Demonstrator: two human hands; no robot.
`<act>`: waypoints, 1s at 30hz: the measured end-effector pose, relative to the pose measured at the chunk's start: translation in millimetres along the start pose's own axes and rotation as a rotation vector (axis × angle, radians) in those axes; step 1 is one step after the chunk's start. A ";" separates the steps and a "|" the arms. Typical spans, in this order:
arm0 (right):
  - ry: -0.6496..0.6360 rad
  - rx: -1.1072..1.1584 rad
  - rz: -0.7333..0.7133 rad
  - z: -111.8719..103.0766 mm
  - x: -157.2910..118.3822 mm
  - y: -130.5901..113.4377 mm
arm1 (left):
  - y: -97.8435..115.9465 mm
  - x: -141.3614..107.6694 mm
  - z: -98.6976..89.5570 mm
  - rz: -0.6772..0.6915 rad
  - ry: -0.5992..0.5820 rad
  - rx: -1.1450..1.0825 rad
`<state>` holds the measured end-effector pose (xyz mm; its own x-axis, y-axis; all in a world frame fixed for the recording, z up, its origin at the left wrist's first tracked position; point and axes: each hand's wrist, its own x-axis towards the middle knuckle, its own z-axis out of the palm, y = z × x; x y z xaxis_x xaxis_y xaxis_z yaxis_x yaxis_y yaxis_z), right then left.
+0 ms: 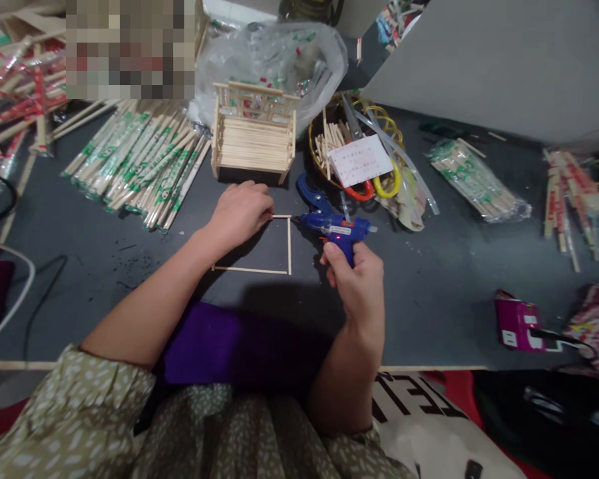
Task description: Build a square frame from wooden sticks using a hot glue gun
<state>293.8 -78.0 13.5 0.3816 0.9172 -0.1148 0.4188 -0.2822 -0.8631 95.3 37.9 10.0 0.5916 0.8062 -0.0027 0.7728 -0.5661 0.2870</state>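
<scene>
A blue hot glue gun point(335, 228) is held in my right hand point(354, 279), its nozzle pointing left at the upper right corner of a thin wooden stick frame point(289, 246). The frame lies flat on the dark table. My left hand point(244, 209) rests at the frame's top stick with curled fingers pressed at its left part, hiding that stretch. Just beyond stands a small wooden bench model point(254, 143) with a slatted seat and a patterned back.
Wrapped chopsticks point(134, 156) are heaped at the left. A basket point(397, 130) with scissors point(387, 183), sticks and a paper note point(363, 161) stands behind the glue gun. More packed sticks point(479, 179) and a purple box point(519, 322) lie right. Purple cloth point(219, 346) covers the near edge.
</scene>
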 end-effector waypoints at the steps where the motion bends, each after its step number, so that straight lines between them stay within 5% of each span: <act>1: -0.003 0.006 0.007 0.3 0.0 -0.1 | -0.1 0.0 0.3 0.002 0.002 0.001; 20: 0.007 0.032 0.022 -1.2 0.1 -2.1 | -1.0 -0.8 1.8 0.022 0.021 0.016; 30: 0.010 0.296 0.056 -2.1 1.2 -10.8 | -11.5 -0.7 -14.9 0.002 0.074 -0.126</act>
<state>291.5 -74.4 23.8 0.4058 0.8993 -0.1630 0.1388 -0.2369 -0.9616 82.6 46.5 21.0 0.5712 0.8180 0.0673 0.7338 -0.5457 0.4046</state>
